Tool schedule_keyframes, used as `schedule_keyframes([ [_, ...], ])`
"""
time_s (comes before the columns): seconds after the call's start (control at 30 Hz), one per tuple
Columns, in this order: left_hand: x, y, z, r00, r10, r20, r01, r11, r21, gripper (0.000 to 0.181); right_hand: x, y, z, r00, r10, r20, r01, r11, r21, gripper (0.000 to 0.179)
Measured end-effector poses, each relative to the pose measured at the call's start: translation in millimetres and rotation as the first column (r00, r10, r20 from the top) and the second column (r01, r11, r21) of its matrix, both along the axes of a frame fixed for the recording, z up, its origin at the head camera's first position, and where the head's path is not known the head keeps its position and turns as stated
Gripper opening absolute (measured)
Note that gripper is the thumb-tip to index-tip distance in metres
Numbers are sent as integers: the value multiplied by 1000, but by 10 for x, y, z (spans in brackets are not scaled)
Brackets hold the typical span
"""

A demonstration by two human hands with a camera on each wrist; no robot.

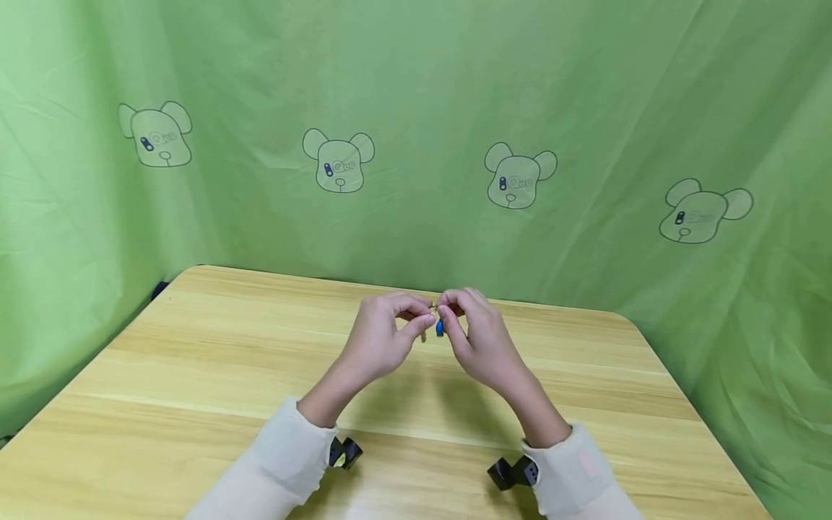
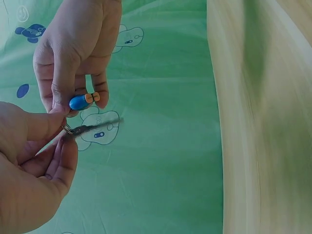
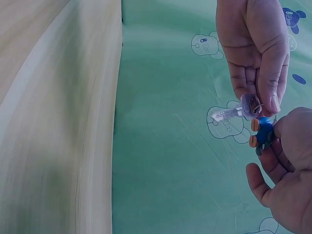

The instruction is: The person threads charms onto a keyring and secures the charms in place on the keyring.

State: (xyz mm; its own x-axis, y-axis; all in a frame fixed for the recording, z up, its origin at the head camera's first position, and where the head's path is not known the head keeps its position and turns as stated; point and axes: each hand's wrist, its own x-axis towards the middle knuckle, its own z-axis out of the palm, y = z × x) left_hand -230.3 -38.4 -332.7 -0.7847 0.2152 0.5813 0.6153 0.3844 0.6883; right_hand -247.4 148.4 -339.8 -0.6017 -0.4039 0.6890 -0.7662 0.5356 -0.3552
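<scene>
1. The left hand [image 1: 383, 336] has a narrow grip: thumb and fingertips pinch a small key [image 3: 229, 113] at its head end, with the blade pointing away from the fingers.
2. A thin metal ring [image 2: 67, 128] shows at those fingertips, beside the key's head.
3. The right hand [image 1: 481, 339] also has a narrow grip, its thumb and fingertips holding a little blue figure [image 3: 264, 128] with orange feet by its upper end. Whether they also pinch a link there cannot be told, as the fingers hide that spot.
4. The key and the figure hang next to each other between the two hands, raised above the wooden tabletop [image 1: 195, 383], near its far edge in the head view.
5. The hands nearly meet, fingertips turned toward each other; their shadows fall on the wood.
6. Both forearms wear pale sleeves [image 1: 286, 458], with a black device [image 1: 344, 453] at each cuff.
7. Behind the tabletop hangs a green curtain [image 1: 422, 65] printed with round-eared animal heads.
</scene>
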Motion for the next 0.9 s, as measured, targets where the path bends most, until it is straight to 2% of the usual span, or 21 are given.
schedule_keyframes([
  [0.3,6,-12,28,999,-11,-39,12,999,33,5,12,-5,18,1000,-1,-15,0,1000,-12,3],
  [0.67,-19,-28,34,992,-99,-72,107,987,116,4,27,24,65,1000,16,18,-16,1000,-27,5],
  [0.77,-27,-39,26,993,-89,-75,98,988,122,5,35,35,76,998,35,59,-32,998,-47,6],
  [0.9,-45,-61,18,994,-27,-106,38,994,99,8,49,41,90,993,60,102,-52,995,-82,7],
])
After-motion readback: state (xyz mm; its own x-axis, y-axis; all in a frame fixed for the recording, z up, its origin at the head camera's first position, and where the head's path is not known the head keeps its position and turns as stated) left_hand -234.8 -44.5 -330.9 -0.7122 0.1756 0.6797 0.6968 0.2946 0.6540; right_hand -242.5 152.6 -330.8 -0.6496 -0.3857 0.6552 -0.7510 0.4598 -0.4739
